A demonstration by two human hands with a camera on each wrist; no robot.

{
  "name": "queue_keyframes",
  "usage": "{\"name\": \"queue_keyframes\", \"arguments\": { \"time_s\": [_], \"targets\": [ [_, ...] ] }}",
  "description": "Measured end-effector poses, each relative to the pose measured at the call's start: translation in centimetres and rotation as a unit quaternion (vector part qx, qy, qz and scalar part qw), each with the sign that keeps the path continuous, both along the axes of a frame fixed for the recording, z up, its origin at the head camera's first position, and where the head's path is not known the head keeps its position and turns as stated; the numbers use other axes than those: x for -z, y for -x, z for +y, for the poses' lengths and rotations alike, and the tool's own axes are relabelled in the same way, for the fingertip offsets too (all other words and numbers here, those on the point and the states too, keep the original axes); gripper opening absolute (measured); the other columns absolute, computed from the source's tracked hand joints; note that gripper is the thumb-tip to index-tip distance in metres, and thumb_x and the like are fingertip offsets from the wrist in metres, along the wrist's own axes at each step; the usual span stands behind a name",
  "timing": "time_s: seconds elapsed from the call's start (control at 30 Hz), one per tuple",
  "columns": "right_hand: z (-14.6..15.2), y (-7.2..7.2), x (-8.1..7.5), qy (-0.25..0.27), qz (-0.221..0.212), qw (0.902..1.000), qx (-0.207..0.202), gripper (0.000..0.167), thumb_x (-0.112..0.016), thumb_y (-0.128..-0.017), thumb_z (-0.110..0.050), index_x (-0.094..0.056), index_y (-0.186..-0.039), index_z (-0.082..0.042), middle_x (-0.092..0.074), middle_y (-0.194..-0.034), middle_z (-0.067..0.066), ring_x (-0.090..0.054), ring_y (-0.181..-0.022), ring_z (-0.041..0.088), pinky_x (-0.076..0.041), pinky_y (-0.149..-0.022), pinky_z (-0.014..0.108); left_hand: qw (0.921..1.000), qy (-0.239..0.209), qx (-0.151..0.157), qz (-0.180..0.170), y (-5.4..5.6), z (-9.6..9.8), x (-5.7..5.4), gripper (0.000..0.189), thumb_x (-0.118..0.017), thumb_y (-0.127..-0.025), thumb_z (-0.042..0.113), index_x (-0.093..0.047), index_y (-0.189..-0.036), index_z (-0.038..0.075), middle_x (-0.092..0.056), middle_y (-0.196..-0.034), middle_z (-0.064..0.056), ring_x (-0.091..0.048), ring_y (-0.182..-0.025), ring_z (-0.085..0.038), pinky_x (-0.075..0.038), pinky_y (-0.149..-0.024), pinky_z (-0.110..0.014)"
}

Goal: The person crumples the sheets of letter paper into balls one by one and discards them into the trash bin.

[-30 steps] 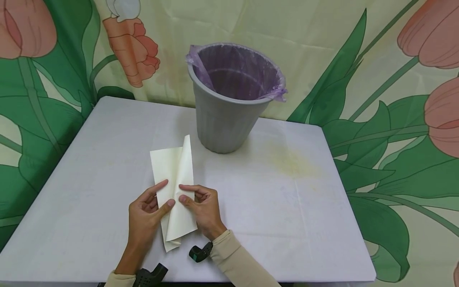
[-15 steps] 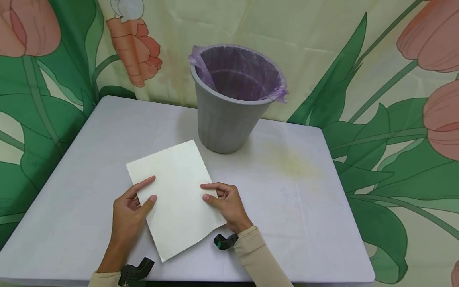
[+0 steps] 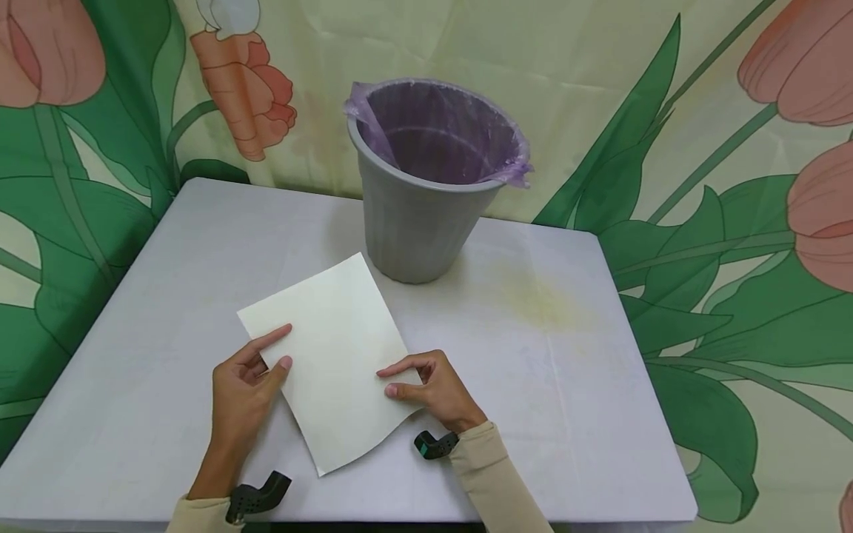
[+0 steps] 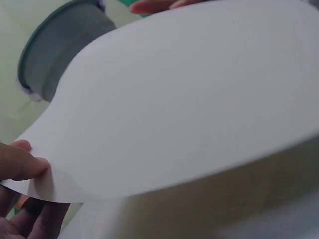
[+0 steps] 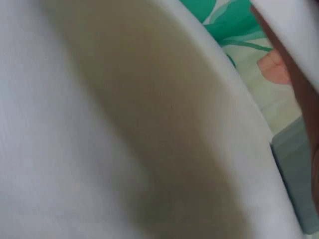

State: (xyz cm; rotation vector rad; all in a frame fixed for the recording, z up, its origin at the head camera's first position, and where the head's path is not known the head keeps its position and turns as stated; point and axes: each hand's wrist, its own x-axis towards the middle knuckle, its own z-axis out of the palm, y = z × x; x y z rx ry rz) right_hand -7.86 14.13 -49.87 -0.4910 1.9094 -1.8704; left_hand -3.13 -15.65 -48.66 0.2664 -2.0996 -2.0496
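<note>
A plain off-white sheet of paper (image 3: 336, 363) is spread between both hands in the head view, tilted, its lower right edge bending upward. My left hand (image 3: 241, 392) pinches its left edge, thumb on top and other fingers behind. On the opposite edge, my right hand (image 3: 448, 389) grips it between thumb and fingers. The left wrist view shows the sheet (image 4: 184, 104) close up and bowed, with the left thumb (image 4: 25, 164) pressed on its corner area. Only a sliver of the right hand (image 5: 309, 109) shows in the right wrist view, beside a strip of the paper (image 5: 294, 30).
Beyond the paper stands a grey bin (image 3: 420, 229) with a purple liner (image 3: 380, 133) folded over its rim. A white cloth covers the table (image 3: 566, 429), with a yellowish stain (image 3: 546, 300) to the right. Behind hangs a floral backdrop (image 3: 573, 66).
The paper was folded inward with the hands close together; it has since been opened flat as the hands moved apart. In the last half second the right hand shifted slightly right and down.
</note>
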Motion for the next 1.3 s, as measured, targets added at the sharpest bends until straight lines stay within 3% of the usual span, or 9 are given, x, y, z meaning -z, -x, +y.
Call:
{"name": "queue_keyframes", "arguments": {
  "time_s": [0.17,0.3,0.57,0.77,0.93,1.1,1.3],
  "targets": [
    [-0.1,0.1,0.5,0.035,-0.004,0.9993,0.010,0.031,-0.085,-0.088,-0.005,-0.078,-0.116,0.005,-0.082,-0.115,0.007,-0.064,-0.132,0.022,-0.039,-0.121,0.032,0.9993,0.022,0.027,0.011,-0.1,0.5,0.3,0.045,-0.075,-0.097,-0.001,-0.069,-0.141,0.009,-0.072,-0.136,-0.004,-0.074,-0.113,-0.006,-0.061,-0.087,-0.018],
    [-0.6,0.1,0.8,0.057,-0.004,0.9980,0.027,0.032,-0.084,-0.088,-0.006,-0.077,-0.117,0.005,-0.081,-0.117,0.002,-0.059,-0.137,0.023,-0.036,-0.123,0.036,0.9983,0.015,0.051,0.024,-0.3,0.9,0.3,0.044,-0.074,-0.098,0.000,-0.069,-0.141,0.007,-0.074,-0.135,-0.002,-0.075,-0.112,-0.008,-0.062,-0.086,-0.020],
    [-2.1,0.0,0.7,0.097,-0.028,0.9918,0.079,0.030,-0.087,-0.087,-0.007,-0.081,-0.116,-0.011,-0.079,-0.124,0.002,-0.058,-0.133,0.017,-0.043,-0.114,0.029,0.9953,-0.023,0.087,0.037,-0.7,1.3,0.5,0.044,-0.073,-0.099,-0.001,-0.066,-0.142,0.003,-0.076,-0.131,-0.001,-0.074,-0.112,-0.011,-0.061,-0.088,-0.021],
    [-3.6,-0.1,0.7,0.114,-0.028,0.9874,0.106,0.033,-0.086,-0.087,-0.004,-0.079,-0.119,-0.004,-0.079,-0.123,0.002,-0.062,-0.126,0.014,-0.051,-0.104,0.026,0.9909,-0.022,0.122,0.054,-0.6,1.8,0.6,0.041,-0.068,-0.102,0.001,-0.065,-0.144,0.002,-0.073,-0.136,-0.002,-0.072,-0.115,-0.010,-0.060,-0.092,-0.021],
    [-4.8,-0.3,0.4,0.122,-0.022,0.9862,0.111,0.038,-0.086,-0.089,-0.007,-0.075,-0.123,0.005,-0.078,-0.125,0.006,-0.070,-0.117,0.016,-0.062,-0.090,0.028,0.9874,-0.043,0.148,0.036,-0.8,2.1,0.3,0.044,-0.069,-0.102,0.000,-0.064,-0.145,0.005,-0.073,-0.135,-0.007,-0.074,-0.110,-0.014,-0.063,-0.085,-0.026],
    [-5.9,-0.5,0.3,0.121,-0.005,0.9845,0.126,0.037,-0.086,-0.089,-0.006,-0.075,-0.122,0.007,-0.078,-0.126,0.009,-0.069,-0.121,0.018,-0.062,-0.091,0.030,0.9806,-0.073,0.181,0.016,-1.1,2.3,-0.2,0.058,-0.077,-0.093,-0.006,-0.061,-0.148,0.003,-0.074,-0.125,-0.013,-0.080,-0.097,-0.028,-0.066,-0.076,-0.035],
    [-6.8,-0.5,0.1,0.118,0.020,0.9799,0.160,0.034,-0.085,-0.087,0.000,-0.076,-0.119,0.008,-0.077,-0.126,0.016,-0.071,-0.121,0.019,-0.062,-0.095,0.030,0.9819,-0.064,0.178,0.009,-1.2,2.2,-0.4,0.060,-0.081,-0.090,-0.005,-0.062,-0.146,0.004,-0.074,-0.126,-0.020,-0.081,-0.092,-0.032,-0.066,-0.076,-0.035]
  ]
}}
